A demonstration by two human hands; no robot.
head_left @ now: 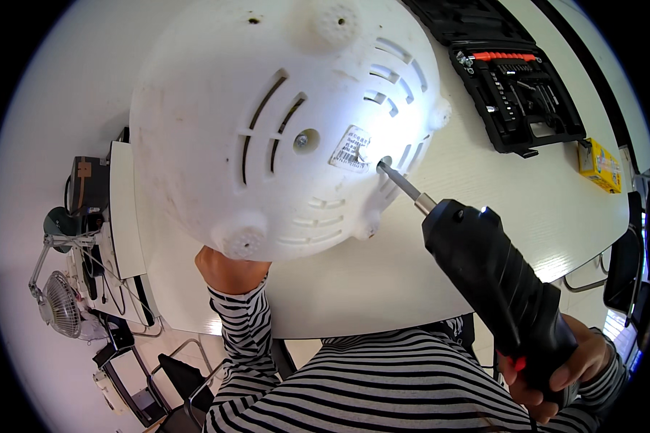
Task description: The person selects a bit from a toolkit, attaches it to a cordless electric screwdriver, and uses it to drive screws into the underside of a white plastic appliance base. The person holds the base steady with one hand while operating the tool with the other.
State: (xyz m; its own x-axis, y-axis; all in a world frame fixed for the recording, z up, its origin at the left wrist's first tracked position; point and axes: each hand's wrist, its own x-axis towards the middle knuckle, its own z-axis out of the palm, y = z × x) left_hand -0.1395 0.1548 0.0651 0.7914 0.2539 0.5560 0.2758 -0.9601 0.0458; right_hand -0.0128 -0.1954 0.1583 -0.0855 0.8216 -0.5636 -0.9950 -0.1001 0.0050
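In the head view, a white plastic appliance housing [282, 123] is held tipped up above the white desk [484, 195], its slotted underside turned toward the camera. It is propped from below by the left hand [227, 270], which is seen at the housing's lower rim; the fingers of that hand are hidden behind the shell, so whether they are spread or curled on the rim cannot be told.

A black electric screwdriver [498, 289] is gripped in the right hand [556, 372], whose fingers are wrapped tight around the handle low at the right. The tool's long axis runs from lower right up to upper left, and its metal bit [401, 184] is laid along that same line, the tip set at a small screw hole [385, 162] just right of the barcode sticker [350, 149]. A second screw recess [305, 141] is seen near the housing's middle, left of the sticker and farther from the bit. The right hand is thus the nearer one to the hole.

Well apart, at the upper right of the desk, an open black bit case [520, 79] and a small yellow box [599, 164] are lying.
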